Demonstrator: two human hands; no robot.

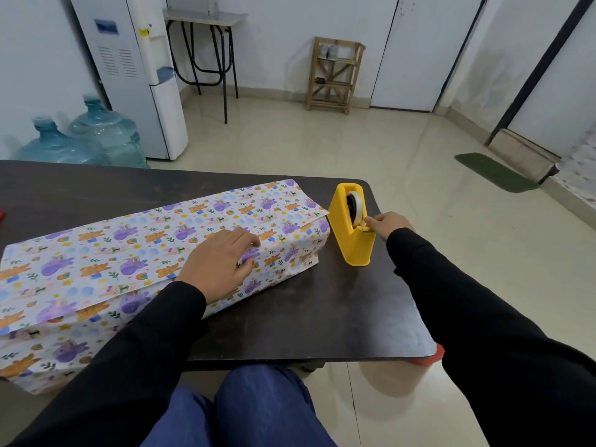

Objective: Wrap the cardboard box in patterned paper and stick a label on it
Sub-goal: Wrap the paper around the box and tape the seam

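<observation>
A long box covered in patterned paper (106, 253) with purple and orange animals lies across the dark table (322, 301). My left hand (219, 261) presses flat on its top near the front edge, holding the overlapping paper down. To the right of the box stands a yellow tape dispenser (350, 230) with a roll of clear tape. My right hand (388, 224) pinches the tape end at the dispenser's cutter. The box's right end shows loose, unfolded paper.
A small red object (1, 216) sits at the table's far left edge. Beyond the table are a water dispenser (135, 75), two blue water jugs (80, 137), a black-legged side table (206, 53) and a wooden rack (335, 75). My knees are under the table's front edge.
</observation>
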